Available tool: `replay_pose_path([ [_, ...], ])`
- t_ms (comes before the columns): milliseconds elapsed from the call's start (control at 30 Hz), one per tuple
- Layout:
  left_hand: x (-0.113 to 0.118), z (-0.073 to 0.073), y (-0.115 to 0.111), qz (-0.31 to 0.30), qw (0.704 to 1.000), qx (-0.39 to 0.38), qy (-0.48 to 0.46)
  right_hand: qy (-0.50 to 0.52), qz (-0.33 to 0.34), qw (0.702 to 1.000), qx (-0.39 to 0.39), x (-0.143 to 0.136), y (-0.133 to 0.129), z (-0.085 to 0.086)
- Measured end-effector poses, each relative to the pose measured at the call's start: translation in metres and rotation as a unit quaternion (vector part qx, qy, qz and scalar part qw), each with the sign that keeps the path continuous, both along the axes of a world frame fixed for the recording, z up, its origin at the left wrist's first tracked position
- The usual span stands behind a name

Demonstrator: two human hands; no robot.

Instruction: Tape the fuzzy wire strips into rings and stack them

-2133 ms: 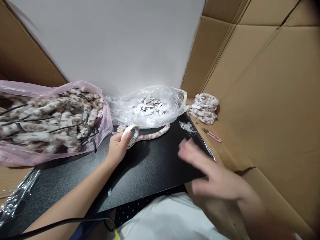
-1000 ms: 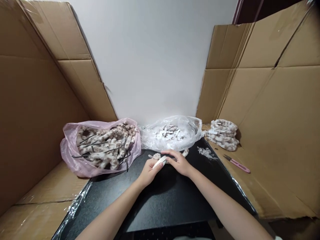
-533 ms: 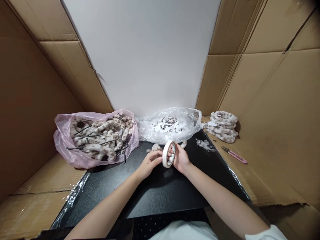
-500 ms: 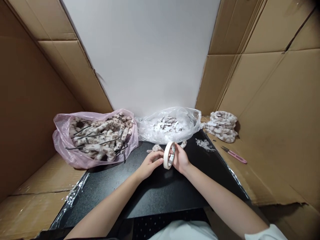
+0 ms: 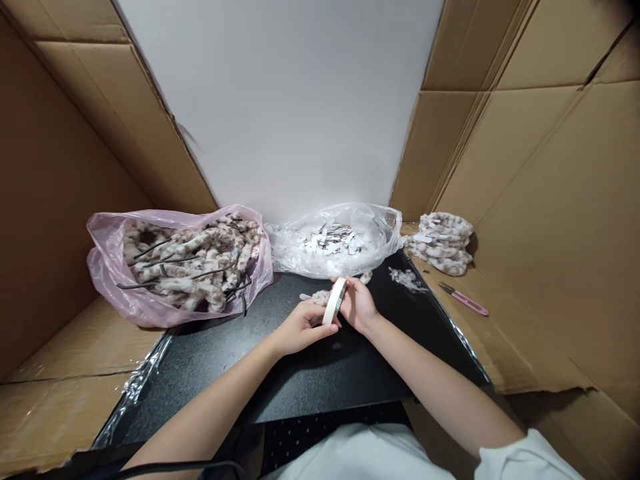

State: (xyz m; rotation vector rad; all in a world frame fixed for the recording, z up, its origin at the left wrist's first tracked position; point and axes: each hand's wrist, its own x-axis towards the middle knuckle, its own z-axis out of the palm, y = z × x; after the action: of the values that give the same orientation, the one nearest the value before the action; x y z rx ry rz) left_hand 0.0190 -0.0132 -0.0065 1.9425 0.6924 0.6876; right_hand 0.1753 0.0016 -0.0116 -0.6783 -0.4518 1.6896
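A roll of white tape [image 5: 334, 301] is tilted between my hands over the black table [image 5: 320, 383]. My left hand [image 5: 300, 328] grips its lower left side, thumb along the bottom edge. My right hand [image 5: 359, 305] is closed at the roll's upper right side, its fingertips partly hidden behind the tape. Just behind the roll lies a fluffy off-white piece [image 5: 321, 297] with a pale tab at its left end, partly covered by the hands.
A pink bag [image 5: 107, 283] of fluffy strips with dark stems lies left. Behind is a clear bag [image 5: 290, 257] of small white tags. Fluffy bundles [image 5: 447, 243], pink snips [image 5: 470, 303] and loose fluff [image 5: 407, 280] are at right. Cardboard walls [image 5: 550, 200] flank the table.
The tape roll has turned more edge-on and tilted to the right. My left hand has shifted its grip to the roll's lower part. The camera view has moved slightly.
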Motion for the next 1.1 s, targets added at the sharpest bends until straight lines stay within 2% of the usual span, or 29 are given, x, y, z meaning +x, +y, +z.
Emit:
replay_pose_path([
  [67,-0.001,0.0,0.0,-0.002,0.999,0.033,0.013,-0.035,-0.028,0.998,0.032,0.003,0.0,0.0],
  [167,-0.002,0.001,0.0,0.003,0.996,0.087,0.021,-0.129,-0.078,0.977,0.149,0.008,-0.003,-0.002],
  [300,-0.003,0.001,0.001,0.013,0.994,0.11,0.003,-0.304,-0.11,0.898,0.299,0.013,-0.012,-0.003],
  [400,-0.003,0.0,0.001,0.015,0.994,0.112,0.006,-0.343,-0.109,0.861,0.359,0.015,-0.016,-0.003],
  [633,-0.001,0.001,0.0,0.02,0.982,0.19,0.01,-0.355,-0.161,0.841,0.376,0.018,-0.012,0.0],
  [833,-0.002,0.0,0.0,0.042,0.968,0.248,-0.007,-0.403,-0.171,0.811,0.387,0.024,-0.012,0.007],
  [900,-0.002,0.0,0.0,0.038,0.962,0.271,-0.006,-0.403,-0.128,0.819,0.388,0.029,-0.012,0.011],
  [1000,-0.002,-0.003,0.001,0.028,0.947,0.321,0.005,-0.367,0.051,0.848,0.378,0.039,-0.009,0.018],
  [1067,-0.002,-0.007,0.002,0.028,0.932,0.361,0.02,-0.33,0.17,0.856,0.36,0.047,-0.006,0.021],
  [1100,-0.001,-0.009,0.003,0.029,0.924,0.381,0.031,-0.318,0.205,0.855,0.355,0.051,-0.005,0.022],
])
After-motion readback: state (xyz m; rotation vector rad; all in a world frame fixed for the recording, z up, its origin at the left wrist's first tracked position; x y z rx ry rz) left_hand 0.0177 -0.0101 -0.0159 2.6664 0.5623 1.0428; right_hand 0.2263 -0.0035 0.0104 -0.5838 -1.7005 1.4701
